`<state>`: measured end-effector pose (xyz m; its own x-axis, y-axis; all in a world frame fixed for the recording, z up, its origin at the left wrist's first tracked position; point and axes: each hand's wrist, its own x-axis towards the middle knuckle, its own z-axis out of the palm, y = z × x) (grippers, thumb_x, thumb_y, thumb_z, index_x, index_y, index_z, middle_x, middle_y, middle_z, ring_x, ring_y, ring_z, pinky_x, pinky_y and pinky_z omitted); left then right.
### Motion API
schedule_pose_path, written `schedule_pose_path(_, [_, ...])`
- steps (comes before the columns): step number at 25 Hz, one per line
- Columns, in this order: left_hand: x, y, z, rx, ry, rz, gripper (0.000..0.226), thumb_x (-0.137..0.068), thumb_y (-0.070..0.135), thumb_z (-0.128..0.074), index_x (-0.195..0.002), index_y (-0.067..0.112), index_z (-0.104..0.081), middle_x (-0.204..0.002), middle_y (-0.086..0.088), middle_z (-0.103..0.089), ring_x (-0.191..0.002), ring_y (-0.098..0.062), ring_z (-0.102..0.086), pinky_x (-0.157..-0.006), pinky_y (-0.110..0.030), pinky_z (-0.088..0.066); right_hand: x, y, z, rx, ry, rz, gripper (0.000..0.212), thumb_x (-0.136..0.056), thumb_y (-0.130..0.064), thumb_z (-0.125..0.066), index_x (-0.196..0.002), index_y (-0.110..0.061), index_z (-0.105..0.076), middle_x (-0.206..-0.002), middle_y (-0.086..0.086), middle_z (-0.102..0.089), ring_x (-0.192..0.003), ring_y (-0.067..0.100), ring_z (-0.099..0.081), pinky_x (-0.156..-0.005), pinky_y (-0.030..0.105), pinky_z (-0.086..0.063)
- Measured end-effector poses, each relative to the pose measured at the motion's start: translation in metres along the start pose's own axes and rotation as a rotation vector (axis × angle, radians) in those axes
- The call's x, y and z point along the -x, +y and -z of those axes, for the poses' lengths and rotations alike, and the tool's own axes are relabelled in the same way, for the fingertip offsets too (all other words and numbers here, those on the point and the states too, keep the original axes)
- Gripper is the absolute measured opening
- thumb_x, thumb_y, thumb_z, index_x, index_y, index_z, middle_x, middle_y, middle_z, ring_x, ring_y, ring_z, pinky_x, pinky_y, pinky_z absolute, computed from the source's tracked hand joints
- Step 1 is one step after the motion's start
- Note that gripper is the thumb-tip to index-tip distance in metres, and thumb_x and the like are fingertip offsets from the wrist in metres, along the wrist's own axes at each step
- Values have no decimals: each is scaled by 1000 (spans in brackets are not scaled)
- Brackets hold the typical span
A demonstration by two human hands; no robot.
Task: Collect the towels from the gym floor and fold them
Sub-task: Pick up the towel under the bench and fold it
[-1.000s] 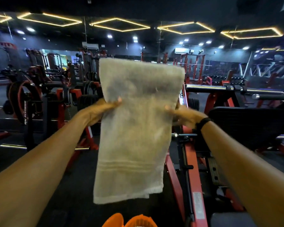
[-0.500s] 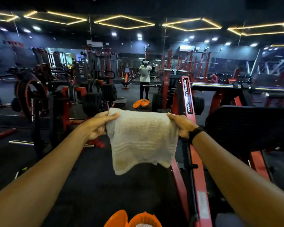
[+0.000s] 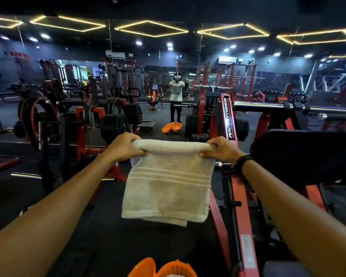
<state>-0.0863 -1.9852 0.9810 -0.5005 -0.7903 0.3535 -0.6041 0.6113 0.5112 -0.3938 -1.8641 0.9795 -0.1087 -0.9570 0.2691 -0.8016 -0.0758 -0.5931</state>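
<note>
A cream towel point(image 3: 168, 186) with woven stripes hangs folded in half in front of me, above the dark gym floor. My left hand point(image 3: 126, 146) pinches the fold's left top corner. My right hand point(image 3: 220, 149), with a black band on its wrist, pinches the right top corner. Both layers hang down, the back layer showing a little below the front one. An orange basket point(image 3: 176, 268) with its orange lid point(image 3: 142, 267) beside it sits at the bottom edge, right below the towel.
A red weight machine frame point(image 3: 242, 212) runs along the floor just right of the towel, with a black padded platform point(image 3: 308, 156) beyond my right arm. Plate-loaded machines point(image 3: 112, 124) stand to the left. A wall mirror ahead reflects a person point(image 3: 176, 96) and the basket.
The towel went from hanging at full length, held high, to being folded in half and lowered. Both hands now grip the fold's top corners, and the hanging layers have settled longer.
</note>
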Motion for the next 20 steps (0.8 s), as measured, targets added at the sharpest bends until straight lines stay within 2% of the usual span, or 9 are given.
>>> schedule_pose_path(2, [5,4,5,188,-82,-1,29,-69,27,-83,-91,14,-71,-89,-4,-70,-88,-20,-64,-74,-31,-51,5,1,3,-15,11,26,27,-77,-17,-78,-63,-24,-57,-62,-10,-55,-53,-7,-54,-53,11,-38])
schedule_pose_path(4, [16,5,8,723,-158,88,53,-62,31,-84,-107,10,-67,-100,-8,-72,-94,-21,-68,-76,-28,-55,13,3,9,-437,-39,-7,8,-82,-12,-73,-85,-14,-65,-83,0,-67,-72,-4,-65,-64,16,-51])
schedule_pose_path(5, [19,-1,5,884,-173,146,66,-56,38,-87,-112,12,-65,-106,-7,-72,-98,-21,-68,-79,-30,-56,15,7,9,-627,-91,-34,20,-82,-10,-71,-102,-12,-65,-98,4,-70,-87,5,-68,-74,24,-55])
schedule_pose_path(8, [26,-11,-19,737,-306,221,80,-49,46,-91,-119,21,-61,-114,-3,-70,-106,-21,-66,-92,-45,-52,22,13,-11,-561,-314,-132,54,-74,-10,-76,-124,-18,-57,-119,4,-66,-110,20,-63,-92,43,-53])
schedule_pose_path(11, [31,-14,-31,878,-120,325,62,-59,43,-85,-112,15,-66,-106,-6,-72,-98,-24,-68,-88,-44,-54,21,18,-26,-737,-165,-160,45,-83,-13,-71,-126,-12,-57,-122,11,-65,-110,26,-64,-94,48,-51])
schedule_pose_path(14, [40,-17,-34,771,-352,422,42,-76,37,-72,-109,12,-65,-105,-7,-72,-97,-23,-67,-75,-32,-54,19,10,-18,-772,-111,-261,42,-88,-24,-66,-125,-7,-57,-120,12,-66,-103,26,-65,-93,44,-52])
schedule_pose_path(16, [43,-21,-41,787,-285,485,34,-81,35,-69,-103,8,-67,-103,-12,-71,-90,-23,-68,-71,-31,-53,19,7,-27,-634,-41,-356,44,-88,-22,-66,-123,1,-56,-118,17,-64,-95,25,-64,-91,42,-53])
schedule_pose_path(18, [45,-19,-44,884,-195,523,34,-82,26,-71,-109,6,-64,-109,-14,-69,-91,-22,-67,-72,-32,-54,21,9,-35,-625,17,-409,66,-83,-19,-72,-137,3,-41,-128,17,-56,-105,27,-59,-97,46,-49])
schedule_pose_path(20, [46,-19,-43,920,-195,465,60,-73,10,-78,-125,9,-47,-120,-10,-61,-105,-22,-62,-76,-34,-55,22,14,-35,-725,-68,-376,103,-74,-4,-78,-152,-13,-10,-142,10,-40,-124,28,-48,-106,48,-41])
